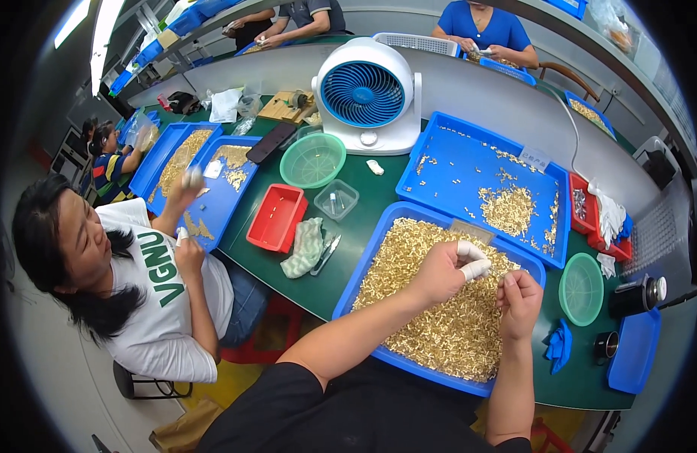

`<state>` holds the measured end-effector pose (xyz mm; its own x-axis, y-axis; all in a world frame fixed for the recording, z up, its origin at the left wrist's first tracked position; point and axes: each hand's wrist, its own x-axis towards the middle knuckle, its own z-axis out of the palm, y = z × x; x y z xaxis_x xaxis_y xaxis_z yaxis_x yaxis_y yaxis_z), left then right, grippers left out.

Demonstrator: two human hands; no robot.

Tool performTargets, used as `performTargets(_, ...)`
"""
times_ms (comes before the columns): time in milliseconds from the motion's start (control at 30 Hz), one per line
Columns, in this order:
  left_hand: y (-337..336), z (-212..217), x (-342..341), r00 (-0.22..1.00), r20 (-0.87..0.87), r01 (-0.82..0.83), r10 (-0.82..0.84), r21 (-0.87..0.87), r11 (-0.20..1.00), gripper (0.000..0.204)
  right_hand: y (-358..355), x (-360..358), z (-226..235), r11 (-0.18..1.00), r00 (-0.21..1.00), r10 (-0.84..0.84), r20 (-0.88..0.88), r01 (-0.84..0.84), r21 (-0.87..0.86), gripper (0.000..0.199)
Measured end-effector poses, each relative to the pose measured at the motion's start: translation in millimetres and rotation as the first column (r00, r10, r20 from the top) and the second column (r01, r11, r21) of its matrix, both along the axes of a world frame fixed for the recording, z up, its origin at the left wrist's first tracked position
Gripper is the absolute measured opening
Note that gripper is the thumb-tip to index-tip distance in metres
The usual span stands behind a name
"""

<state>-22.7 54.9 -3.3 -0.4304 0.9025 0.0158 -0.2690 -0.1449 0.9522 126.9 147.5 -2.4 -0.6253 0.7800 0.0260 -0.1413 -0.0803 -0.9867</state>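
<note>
A blue tray [347,291] heaped with small brass-coloured metal pieces [431,332] lies right in front of me. Above the heap, my left hand [448,273] has its fingers curled together, with white coverings on the thumb and a finger. Close beside it on the right, my right hand [519,300] pinches thumb and forefinger together. Whatever either hand holds is too small or too hidden to make out. Behind the heap, a second blue tray [454,200] carries a smaller pile and scattered pieces of the same kind.
A white fan [367,98] stands at the back. Left of my tray are a red bin [277,217], a green basket [313,160] and a cloth [305,248]. Rightward sit another green basket [581,289], a black flask [635,296] and a metal cup [606,345]. A co-worker [156,279] sits at left.
</note>
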Motion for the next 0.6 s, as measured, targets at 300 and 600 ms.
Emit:
performTargets(300, -4, 2, 3, 0.979, -0.179, 0.085, -0.094, -0.06, 0.995, 0.013, -2, 2, -4, 0.991, 0.994, 0.101, 0.037, -0.104, 0.088, 0.018)
performTargets(600, -9, 8, -2, 0.366, -0.93, 0.053, -0.018, 0.001, 0.999, 0.029, 7, -1, -5, 0.976, 0.988, -0.08, -0.132, 0.051, -0.212, 0.016)
